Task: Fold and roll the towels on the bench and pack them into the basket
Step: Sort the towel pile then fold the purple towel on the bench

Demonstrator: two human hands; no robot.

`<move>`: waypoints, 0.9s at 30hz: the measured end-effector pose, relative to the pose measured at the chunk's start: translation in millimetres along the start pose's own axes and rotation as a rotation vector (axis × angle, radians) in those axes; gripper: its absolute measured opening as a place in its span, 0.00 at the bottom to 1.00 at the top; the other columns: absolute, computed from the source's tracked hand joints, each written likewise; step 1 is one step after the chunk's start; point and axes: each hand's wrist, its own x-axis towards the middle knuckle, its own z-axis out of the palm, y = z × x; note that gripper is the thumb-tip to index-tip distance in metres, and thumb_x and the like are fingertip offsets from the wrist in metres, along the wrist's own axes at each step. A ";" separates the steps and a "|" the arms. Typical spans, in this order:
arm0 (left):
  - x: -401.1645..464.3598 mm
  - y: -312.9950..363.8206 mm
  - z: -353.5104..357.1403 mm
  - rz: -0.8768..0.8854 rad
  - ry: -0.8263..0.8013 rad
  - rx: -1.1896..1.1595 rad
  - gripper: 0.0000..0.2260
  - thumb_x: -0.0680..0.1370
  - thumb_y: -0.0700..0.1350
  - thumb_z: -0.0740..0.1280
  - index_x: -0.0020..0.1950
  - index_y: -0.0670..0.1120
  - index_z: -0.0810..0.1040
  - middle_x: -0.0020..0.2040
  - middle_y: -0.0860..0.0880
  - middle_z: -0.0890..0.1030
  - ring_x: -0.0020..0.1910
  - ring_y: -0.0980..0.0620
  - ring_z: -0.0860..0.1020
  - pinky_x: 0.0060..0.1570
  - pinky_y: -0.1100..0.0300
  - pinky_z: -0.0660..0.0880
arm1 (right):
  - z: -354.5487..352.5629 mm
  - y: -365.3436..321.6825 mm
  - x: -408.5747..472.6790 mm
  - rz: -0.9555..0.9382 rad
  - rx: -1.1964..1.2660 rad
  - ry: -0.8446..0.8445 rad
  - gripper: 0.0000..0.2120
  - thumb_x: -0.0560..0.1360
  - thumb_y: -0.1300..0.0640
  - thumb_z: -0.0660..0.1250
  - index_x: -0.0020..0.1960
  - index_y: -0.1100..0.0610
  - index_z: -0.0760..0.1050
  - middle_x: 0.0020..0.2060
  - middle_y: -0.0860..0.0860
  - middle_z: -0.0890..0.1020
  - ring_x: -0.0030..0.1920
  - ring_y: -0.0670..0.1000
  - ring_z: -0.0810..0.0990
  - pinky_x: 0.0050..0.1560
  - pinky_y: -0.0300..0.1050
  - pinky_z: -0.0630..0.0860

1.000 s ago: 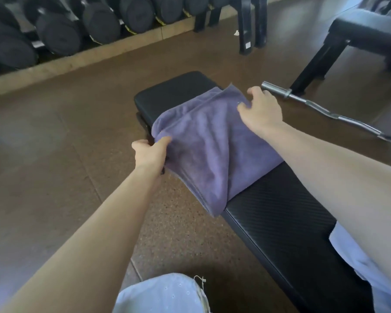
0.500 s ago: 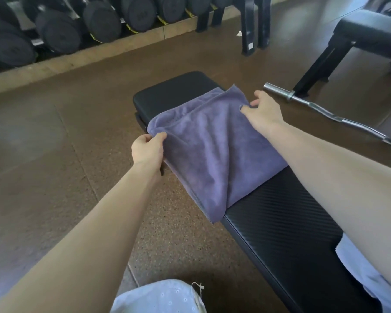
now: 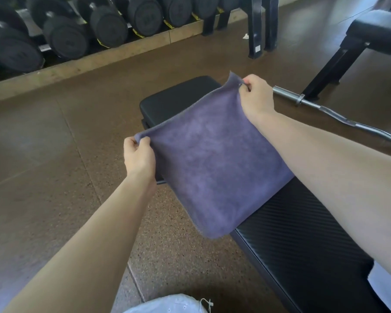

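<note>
A purple towel (image 3: 212, 163) hangs stretched flat in the air over the black bench (image 3: 303, 240). My left hand (image 3: 138, 154) pinches its near-left corner. My right hand (image 3: 255, 96) pinches the far-right corner, raised above the bench's far end. The towel's lower edge droops over the bench's left side, and its lower-right part touches or hovers just over the padding. No basket is in view.
A rack of black dumbbells (image 3: 81, 30) lines the far wall. A curl bar (image 3: 339, 116) lies on the floor right of the bench. Another black bench (image 3: 370, 35) stands at the far right. White clothing (image 3: 167, 304) shows at the bottom edge.
Both hands have lifted the towel's two corners off the bench and pulled it taut; a moment ago it lay draped on the padding with the hands resting on it.
</note>
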 end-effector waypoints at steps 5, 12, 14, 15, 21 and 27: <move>7.3 -7.8 5.4 -0.157 -0.064 0.019 0.05 0.83 0.49 0.57 0.50 0.50 0.70 0.50 0.51 0.76 0.48 0.48 0.74 0.47 0.51 0.77 | 14.7 3.8 2.2 0.088 -0.147 -0.038 0.12 0.82 0.57 0.58 0.54 0.58 0.79 0.53 0.56 0.82 0.51 0.58 0.77 0.45 0.45 0.67; 12.7 -10.6 7.6 -0.213 -0.118 -0.105 0.06 0.84 0.47 0.60 0.47 0.49 0.66 0.49 0.51 0.75 0.42 0.53 0.74 0.37 0.57 0.73 | 27.9 9.0 -7.3 -0.003 -0.393 0.041 0.10 0.83 0.57 0.57 0.61 0.59 0.72 0.56 0.58 0.80 0.55 0.61 0.79 0.49 0.52 0.72; 15.6 -11.0 6.8 -0.216 -0.117 -0.150 0.07 0.83 0.47 0.62 0.47 0.49 0.66 0.50 0.50 0.76 0.44 0.51 0.74 0.39 0.56 0.74 | 27.4 7.8 -8.6 -0.008 -0.436 0.062 0.11 0.83 0.58 0.58 0.63 0.59 0.72 0.58 0.58 0.79 0.56 0.60 0.79 0.51 0.52 0.74; 16.2 -9.8 6.7 -0.206 -0.110 -0.181 0.08 0.83 0.47 0.63 0.46 0.49 0.66 0.49 0.49 0.76 0.45 0.51 0.74 0.39 0.56 0.75 | 26.5 8.1 -7.9 -0.012 -0.461 0.059 0.11 0.83 0.59 0.58 0.63 0.59 0.72 0.58 0.58 0.78 0.56 0.60 0.79 0.51 0.52 0.73; 20.3 2.8 12.2 -0.077 -0.001 -0.155 0.08 0.80 0.46 0.68 0.44 0.48 0.71 0.41 0.52 0.77 0.40 0.53 0.74 0.39 0.59 0.74 | 20.1 10.9 -6.6 -0.047 -0.537 0.041 0.13 0.85 0.55 0.56 0.64 0.59 0.72 0.59 0.59 0.77 0.57 0.61 0.77 0.46 0.49 0.66; 34.1 -0.6 5.9 0.110 0.130 0.039 0.06 0.79 0.47 0.67 0.44 0.49 0.73 0.40 0.54 0.75 0.38 0.56 0.70 0.44 0.58 0.72 | 16.3 11.8 -8.1 -0.094 -0.478 0.042 0.13 0.85 0.54 0.55 0.64 0.59 0.72 0.57 0.58 0.79 0.53 0.58 0.78 0.44 0.47 0.66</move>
